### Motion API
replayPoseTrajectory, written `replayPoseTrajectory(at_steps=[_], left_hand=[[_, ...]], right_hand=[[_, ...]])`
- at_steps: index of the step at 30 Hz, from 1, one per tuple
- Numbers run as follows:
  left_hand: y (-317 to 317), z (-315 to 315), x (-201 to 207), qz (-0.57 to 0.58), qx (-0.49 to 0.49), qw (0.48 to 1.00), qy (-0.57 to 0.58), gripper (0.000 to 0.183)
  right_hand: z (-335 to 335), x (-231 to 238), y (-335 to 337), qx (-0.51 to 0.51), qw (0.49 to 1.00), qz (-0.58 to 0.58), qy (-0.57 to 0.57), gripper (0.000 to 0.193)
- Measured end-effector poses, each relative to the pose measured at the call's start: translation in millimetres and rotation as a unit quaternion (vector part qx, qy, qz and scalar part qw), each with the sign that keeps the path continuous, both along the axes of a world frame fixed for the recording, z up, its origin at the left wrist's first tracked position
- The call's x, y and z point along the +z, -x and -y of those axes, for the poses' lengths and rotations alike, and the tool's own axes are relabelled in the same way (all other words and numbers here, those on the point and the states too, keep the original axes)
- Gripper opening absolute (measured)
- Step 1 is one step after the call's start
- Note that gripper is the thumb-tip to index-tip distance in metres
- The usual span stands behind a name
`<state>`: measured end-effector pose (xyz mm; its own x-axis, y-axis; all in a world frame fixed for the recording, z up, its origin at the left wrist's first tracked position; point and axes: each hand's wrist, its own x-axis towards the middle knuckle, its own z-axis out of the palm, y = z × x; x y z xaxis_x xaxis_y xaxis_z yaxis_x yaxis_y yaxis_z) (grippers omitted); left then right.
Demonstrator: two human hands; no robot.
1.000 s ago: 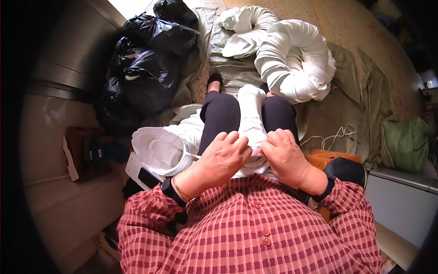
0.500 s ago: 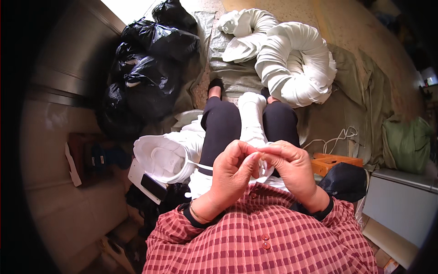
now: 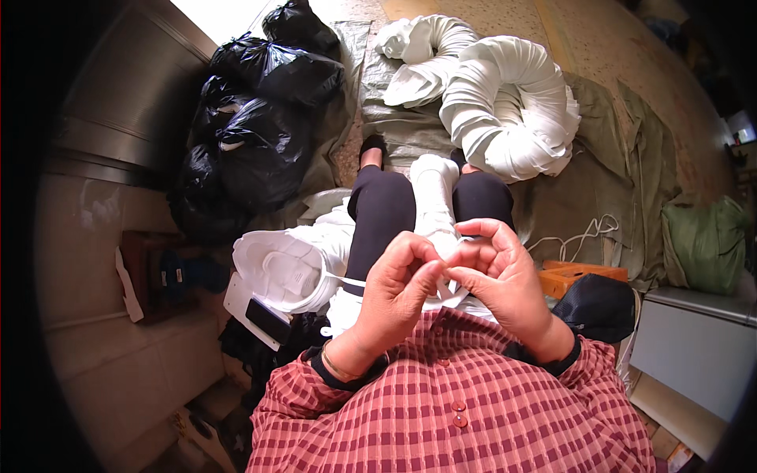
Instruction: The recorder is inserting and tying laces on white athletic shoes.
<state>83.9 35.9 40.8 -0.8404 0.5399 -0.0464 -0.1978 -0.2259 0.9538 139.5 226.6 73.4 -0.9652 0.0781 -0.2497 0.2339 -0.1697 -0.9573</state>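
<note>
In front of my waist, my left hand (image 3: 398,285) and my right hand (image 3: 505,284) meet at the fingertips. Thumb and index finger of the left are pinched together. My right hand is curled, its thumb toward the left fingertips and its index finger raised. Whatever lies between the fingertips is too small to make out. A white cord (image 3: 345,280) runs from a nested stack of white, cup-shaped pieces (image 3: 246,254) at my left toward my left hand. Behind the hands, a long white bundle (image 3: 434,197) lies between my legs, its near end partly hidden.
Two curled stacks of nested white pieces (image 3: 473,118) lie ahead on a greenish sheet (image 3: 631,165). Black plastic bags (image 3: 268,142) are piled at the far left. A dark phone (image 3: 266,319) rests beside the cup-shaped stack. An orange wooden stool (image 3: 576,276) and black bag (image 3: 595,307) stand right.
My hands have loosened a little, and the right index finger has risen away from the pinch. The left wrist has shifted slightly left. The stacks have not moved.
</note>
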Motion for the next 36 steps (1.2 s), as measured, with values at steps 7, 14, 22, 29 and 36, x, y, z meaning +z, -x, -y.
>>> replayPoseTrajectory(at_steps=[7, 14, 22, 29, 36], left_hand=[[-8.3, 63.0, 95.4, 0.012, -0.089, 0.993, 0.071, 0.013], [-8.1, 70.4, 131.2, -0.214, -0.276, 0.935, 0.065, 0.015], [-18.1, -59.7, 115.1, -0.221, -0.39, 0.888, -0.103, 0.026], [-9.4, -71.3, 110.4, -0.24, -0.276, 0.93, -0.049, 0.021], [92.7, -43.1, 40.7, -0.359, 0.083, 0.918, 0.149, 0.012]], right_hand=[[-31.9, -37.3, 17.3, 0.208, 0.868, -0.16, -0.422, 0.088], [-28.8, -65.2, 14.3, 0.178, 0.884, -0.221, -0.372, 0.083], [-15.8, -42.1, -40.9, 0.174, 0.771, -0.133, -0.598, 0.034], [4.9, -16.6, -36.5, 0.243, 0.717, -0.306, -0.577, 0.023], [0.6, 6.1, -1.4, 0.254, 0.421, -0.297, -0.818, 0.025]])
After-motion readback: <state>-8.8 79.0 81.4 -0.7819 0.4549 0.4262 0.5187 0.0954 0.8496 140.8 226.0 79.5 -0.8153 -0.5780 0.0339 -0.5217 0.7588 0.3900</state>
